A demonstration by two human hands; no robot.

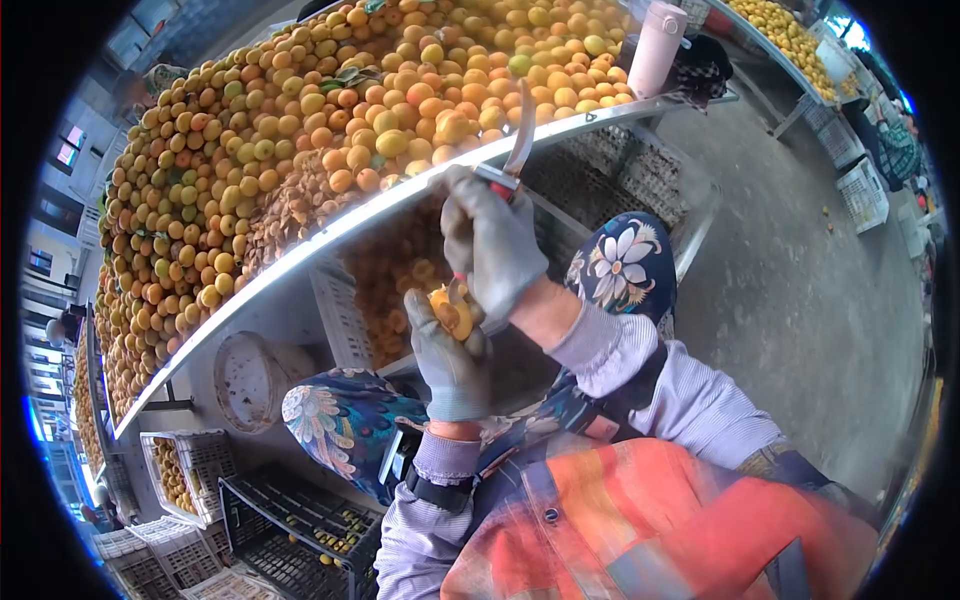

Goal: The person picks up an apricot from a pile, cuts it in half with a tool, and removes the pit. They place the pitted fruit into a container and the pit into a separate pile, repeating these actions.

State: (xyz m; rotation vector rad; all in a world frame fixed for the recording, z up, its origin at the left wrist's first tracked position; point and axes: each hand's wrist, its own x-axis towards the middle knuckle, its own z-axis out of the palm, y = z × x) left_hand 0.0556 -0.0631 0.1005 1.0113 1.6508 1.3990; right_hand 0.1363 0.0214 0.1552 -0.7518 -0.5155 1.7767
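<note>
A cut apricot, its pit showing, is held in the gloved fingers of my left hand. Just above and to the right, my gloved right hand is closed around a tool with a red and silver handle and a curved blade pointing up, away from the fruit. A small red and metal tip reaches down from the right hand to the apricot. Beyond both hands lies a metal-edged table heaped with apricots.
Below the table edge, a crate stands beside a heap of brown-orange pieces. A round bucket and a black crate are at the lower left. A pink bottle stands at the table's right end.
</note>
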